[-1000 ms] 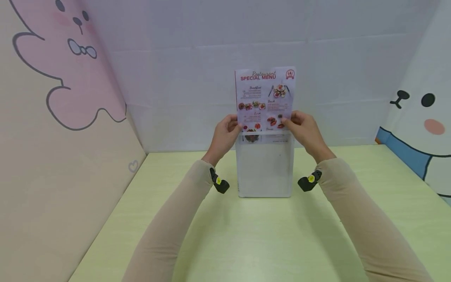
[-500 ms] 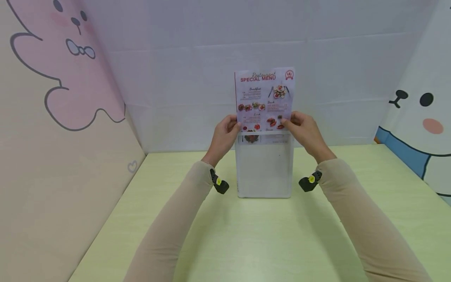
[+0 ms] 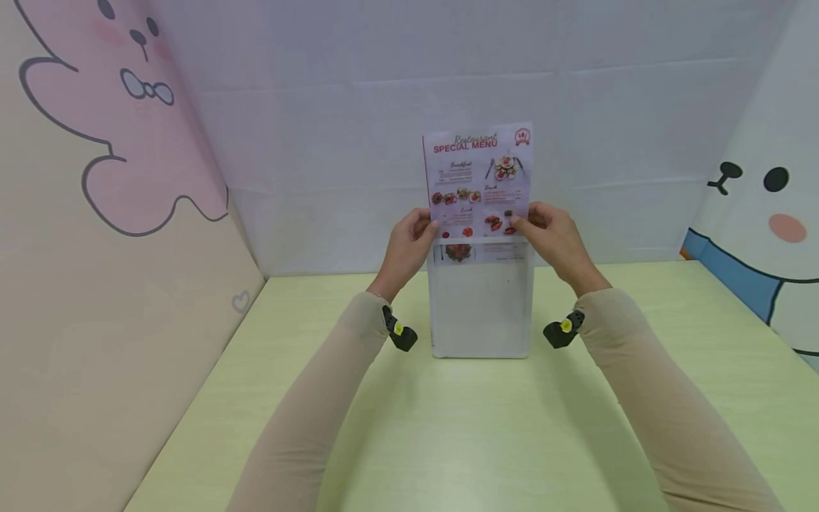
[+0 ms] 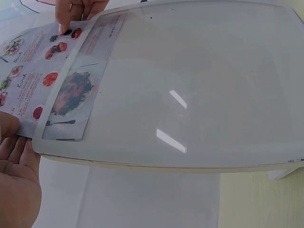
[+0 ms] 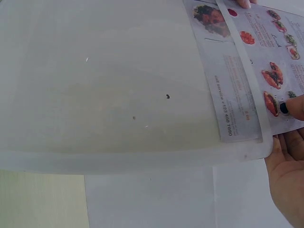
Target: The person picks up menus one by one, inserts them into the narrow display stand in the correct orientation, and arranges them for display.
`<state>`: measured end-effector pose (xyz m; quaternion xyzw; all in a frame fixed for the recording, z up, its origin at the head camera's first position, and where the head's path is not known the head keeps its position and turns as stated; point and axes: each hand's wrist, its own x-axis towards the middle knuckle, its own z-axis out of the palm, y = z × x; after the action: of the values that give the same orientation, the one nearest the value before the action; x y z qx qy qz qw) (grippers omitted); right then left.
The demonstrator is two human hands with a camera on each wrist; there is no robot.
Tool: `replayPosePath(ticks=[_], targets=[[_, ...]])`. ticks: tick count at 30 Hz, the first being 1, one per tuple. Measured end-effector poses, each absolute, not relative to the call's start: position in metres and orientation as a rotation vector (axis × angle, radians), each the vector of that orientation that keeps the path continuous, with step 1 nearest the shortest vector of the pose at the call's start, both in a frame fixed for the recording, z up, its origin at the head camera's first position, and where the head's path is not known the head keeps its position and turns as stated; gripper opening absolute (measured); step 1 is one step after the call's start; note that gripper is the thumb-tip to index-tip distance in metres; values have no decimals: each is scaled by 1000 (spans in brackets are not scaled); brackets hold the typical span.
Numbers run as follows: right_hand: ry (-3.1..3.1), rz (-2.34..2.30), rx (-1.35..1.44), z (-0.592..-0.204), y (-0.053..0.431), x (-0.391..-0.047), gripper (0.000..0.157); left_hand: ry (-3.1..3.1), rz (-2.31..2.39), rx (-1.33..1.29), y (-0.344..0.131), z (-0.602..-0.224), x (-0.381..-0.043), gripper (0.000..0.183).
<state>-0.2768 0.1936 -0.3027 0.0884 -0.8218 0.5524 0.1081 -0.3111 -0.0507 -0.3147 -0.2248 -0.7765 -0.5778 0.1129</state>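
Observation:
A printed restaurant menu sheet (image 3: 480,181) stands upright, its bottom strip behind the clear front of a white display stand (image 3: 481,313). Most of the sheet rises above the stand's top edge, leaning slightly with its left side lower. My left hand (image 3: 409,242) pinches the sheet's left edge with thumb in front, right at the stand's top corner. On the opposite edge, my right hand (image 3: 555,235) pinches it the same way. Through the clear panel the left wrist view shows the inserted food picture (image 4: 73,92); in the right wrist view a printed phone line (image 5: 222,107) shows there.
The stand rests upright on a pale yellow-green table (image 3: 473,434), near its back edge. Behind it hangs a white sheet-like backdrop (image 3: 320,178). Cartoon-printed panels flank the table, with a pink figure (image 3: 153,163) at left and a white bear face (image 3: 761,192) at right.
The menu has slid slightly down into the stand and tilted a little, its top left corner lower and shifted left. Both hands keep their pinch at about the same place.

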Motion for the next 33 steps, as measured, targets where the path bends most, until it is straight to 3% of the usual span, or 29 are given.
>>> replayPosePath(ticks=[16, 33], targets=[[-2387, 1562, 284, -310, 197, -281, 55, -2298, -1688, -640, -49, -312, -310, 20], [-2416, 1559, 270, -307, 198, -278, 52, -2297, -1696, -644, -49, -313, -311, 23]])
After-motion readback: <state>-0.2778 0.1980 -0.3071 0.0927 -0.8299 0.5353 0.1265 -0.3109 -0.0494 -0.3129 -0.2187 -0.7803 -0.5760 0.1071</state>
